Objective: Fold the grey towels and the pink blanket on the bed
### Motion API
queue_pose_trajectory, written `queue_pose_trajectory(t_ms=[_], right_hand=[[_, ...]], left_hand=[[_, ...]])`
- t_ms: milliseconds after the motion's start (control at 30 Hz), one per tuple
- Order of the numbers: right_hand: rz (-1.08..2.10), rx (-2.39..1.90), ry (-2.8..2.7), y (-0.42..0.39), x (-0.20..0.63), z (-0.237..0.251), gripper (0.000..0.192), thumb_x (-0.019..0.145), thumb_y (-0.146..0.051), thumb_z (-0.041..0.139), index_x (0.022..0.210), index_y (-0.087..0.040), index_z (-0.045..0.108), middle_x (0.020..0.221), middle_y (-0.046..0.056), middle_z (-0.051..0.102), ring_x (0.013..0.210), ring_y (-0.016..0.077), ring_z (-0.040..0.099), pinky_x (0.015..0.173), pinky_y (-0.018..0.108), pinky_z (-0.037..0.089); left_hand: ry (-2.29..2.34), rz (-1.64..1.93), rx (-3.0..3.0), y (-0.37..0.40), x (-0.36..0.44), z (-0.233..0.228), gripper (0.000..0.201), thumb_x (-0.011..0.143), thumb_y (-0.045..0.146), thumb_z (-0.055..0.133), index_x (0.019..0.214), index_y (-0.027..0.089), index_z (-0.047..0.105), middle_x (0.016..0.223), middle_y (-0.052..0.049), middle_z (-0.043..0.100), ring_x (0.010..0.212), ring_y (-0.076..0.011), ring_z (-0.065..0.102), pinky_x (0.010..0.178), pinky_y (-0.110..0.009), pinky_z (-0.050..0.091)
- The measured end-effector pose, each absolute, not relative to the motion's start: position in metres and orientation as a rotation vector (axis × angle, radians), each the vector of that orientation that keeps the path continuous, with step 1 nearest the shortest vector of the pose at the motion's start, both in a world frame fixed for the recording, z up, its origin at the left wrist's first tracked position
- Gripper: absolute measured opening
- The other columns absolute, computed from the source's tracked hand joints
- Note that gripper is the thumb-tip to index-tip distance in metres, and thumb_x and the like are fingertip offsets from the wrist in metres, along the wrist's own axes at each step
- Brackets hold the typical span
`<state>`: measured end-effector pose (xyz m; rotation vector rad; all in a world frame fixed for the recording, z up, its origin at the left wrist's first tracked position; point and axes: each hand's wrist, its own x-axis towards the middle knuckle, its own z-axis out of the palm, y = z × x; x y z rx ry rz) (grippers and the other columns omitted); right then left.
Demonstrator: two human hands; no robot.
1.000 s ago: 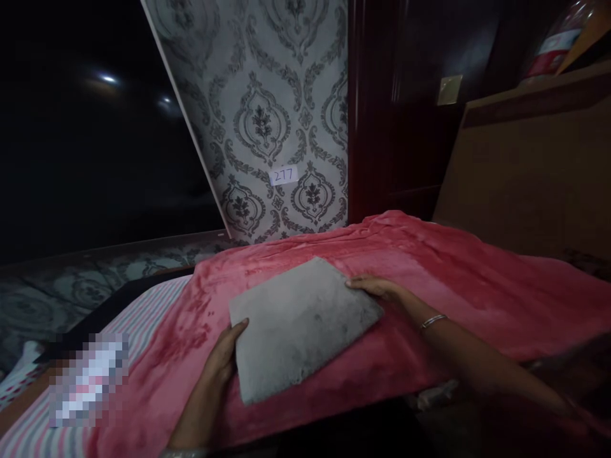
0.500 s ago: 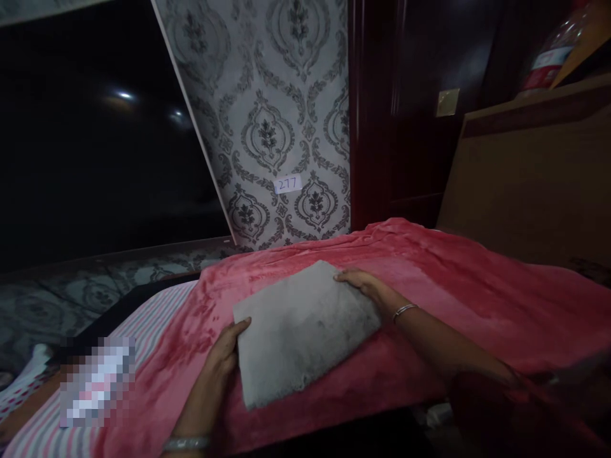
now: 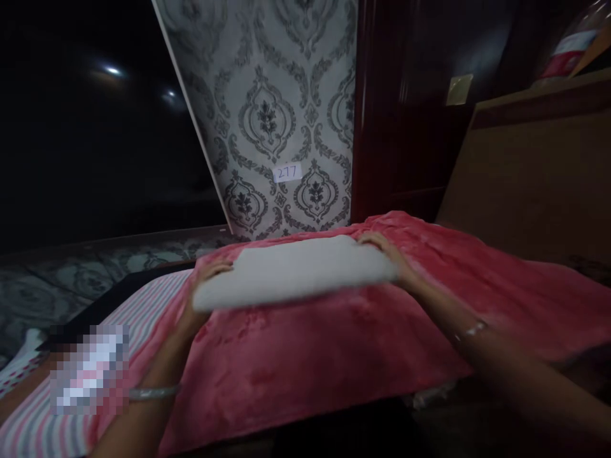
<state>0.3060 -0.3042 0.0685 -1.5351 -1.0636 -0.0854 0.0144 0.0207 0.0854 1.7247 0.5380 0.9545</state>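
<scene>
A grey fuzzy folded cloth (image 3: 296, 272) is held just above a pink plush blanket (image 3: 334, 356) that covers the bed. My left hand (image 3: 203, 283) grips the cloth's left end. At the cloth's right end, my right hand (image 3: 389, 254) holds its far corner. The cloth lies nearly flat and is blurred by motion. Each wrist wears a thin bangle.
A striped sheet (image 3: 138, 318) shows left of the blanket. Patterned grey wallpaper with a small label "277" (image 3: 287, 172) stands behind the bed. A dark red wooden door (image 3: 405, 108) and a brown headboard (image 3: 539, 184) are at the right. The left side is dark.
Both hands have lifted the grey cloth off the blanket and carried it away from me toward the wall; it now appears flatter and edge-on.
</scene>
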Motion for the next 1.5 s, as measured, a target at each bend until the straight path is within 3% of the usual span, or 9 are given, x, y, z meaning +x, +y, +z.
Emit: queue_pose_trajectory(t_ms=[100, 233, 400, 500, 633, 767, 1000, 1200, 1500], right_hand=[[0.044, -1.666, -1.144, -0.324, 0.283, 0.003, 0.016, 0.071, -0.027, 0.062, 0.085, -0.023, 0.069, 0.102, 0.009, 0.065, 0.103, 0.0274, 0.057, 0.097, 0.044, 0.045], [0.205, -1.717, -1.035, -0.337, 0.279, -0.05, 0.028, 0.082, -0.035, 0.053, 0.101, -0.024, 0.07, 0.107, 0.008, 0.068, 0.104, 0.0256, 0.06, 0.1, 0.044, 0.046], [0.52, -1.655, -0.692, -0.322, 0.305, -0.052, 0.047, 0.082, -0.05, 0.055, 0.117, -0.02, 0.064, 0.092, 0.006, 0.068, 0.08, 0.0217, 0.063, 0.079, 0.038, 0.053], [0.561, -1.669, -0.596, -0.3, 0.313, -0.046, 0.048, 0.078, -0.052, 0.062, 0.114, -0.019, 0.065, 0.09, 0.005, 0.068, 0.081, 0.0216, 0.062, 0.078, 0.036, 0.052], [0.515, -1.658, -0.546, -0.277, 0.311, -0.035, 0.063, 0.071, -0.045, 0.072, 0.127, -0.019, 0.058, 0.103, 0.007, 0.068, 0.091, 0.0227, 0.062, 0.081, 0.035, 0.052], [0.438, -1.616, -0.639, -0.266, 0.31, -0.026, 0.078, 0.071, -0.038, 0.069, 0.142, -0.02, 0.044, 0.086, 0.001, 0.065, 0.074, 0.0183, 0.06, 0.07, 0.03, 0.052], [0.32, -1.831, -0.589, -0.264, 0.314, -0.038, 0.061, 0.078, -0.032, 0.056, 0.136, -0.013, 0.051, 0.104, 0.012, 0.068, 0.095, 0.0266, 0.064, 0.085, 0.043, 0.054], [-0.067, -2.075, -0.928, -0.252, 0.277, -0.025, 0.063, 0.084, -0.029, 0.051, 0.146, -0.014, 0.046, 0.151, 0.014, 0.043, 0.142, 0.0312, 0.032, 0.121, 0.047, 0.02], [-0.129, -2.467, -1.329, -0.23, 0.22, -0.038, 0.064, 0.094, -0.031, 0.037, 0.153, -0.007, 0.032, 0.16, 0.017, 0.023, 0.15, 0.0291, 0.017, 0.121, 0.051, 0.016]], left_hand=[[0.511, 0.797, 1.935, 0.009, -0.009, 0.031, 0.022, 0.056, 0.015, 0.074, 0.076, 0.024, 0.074, 0.114, -0.007, 0.071, 0.124, -0.0312, 0.055, 0.109, -0.037, 0.041], [0.606, 0.684, 1.892, 0.002, -0.025, -0.002, 0.021, 0.058, 0.021, 0.076, 0.078, 0.026, 0.075, 0.108, -0.006, 0.073, 0.112, -0.0287, 0.062, 0.103, -0.037, 0.045], [0.775, 0.459, 1.583, 0.022, -0.006, 0.012, 0.038, 0.065, 0.04, 0.078, 0.094, 0.016, 0.071, 0.083, -0.008, 0.074, 0.072, -0.0206, 0.066, 0.067, -0.029, 0.053], [0.849, 0.463, 1.493, 0.024, 0.016, 0.02, 0.06, 0.064, 0.039, 0.084, 0.115, 0.014, 0.064, 0.085, -0.008, 0.072, 0.066, -0.0171, 0.066, 0.06, -0.026, 0.05], [0.837, 0.511, 1.478, 0.013, 0.042, 0.024, 0.077, 0.063, 0.027, 0.085, 0.132, 0.019, 0.054, 0.103, -0.011, 0.071, 0.072, -0.018, 0.068, 0.063, -0.027, 0.053], [0.721, 0.716, 1.581, 0.009, 0.049, 0.019, 0.067, 0.066, 0.022, 0.079, 0.129, 0.024, 0.058, 0.109, -0.008, 0.071, 0.083, -0.0189, 0.068, 0.073, -0.027, 0.053], [0.953, 0.657, 1.706, 0.02, 0.04, 0.018, 0.05, 0.065, 0.015, 0.074, 0.114, 0.018, 0.065, 0.106, -0.011, 0.07, 0.109, -0.0303, 0.065, 0.095, -0.041, 0.05], [0.501, 0.664, 2.276, -0.033, 0.075, 0.022, 0.053, 0.078, 0.027, 0.067, 0.129, 0.019, 0.06, 0.149, -0.014, 0.05, 0.143, -0.0306, 0.037, 0.122, -0.042, 0.021], [0.282, 0.162, 2.993, -0.089, 0.106, -0.013, 0.067, 0.098, 0.048, 0.035, 0.155, 0.012, 0.029, 0.163, -0.018, 0.019, 0.152, -0.03, 0.013, 0.122, -0.056, 0.009]])
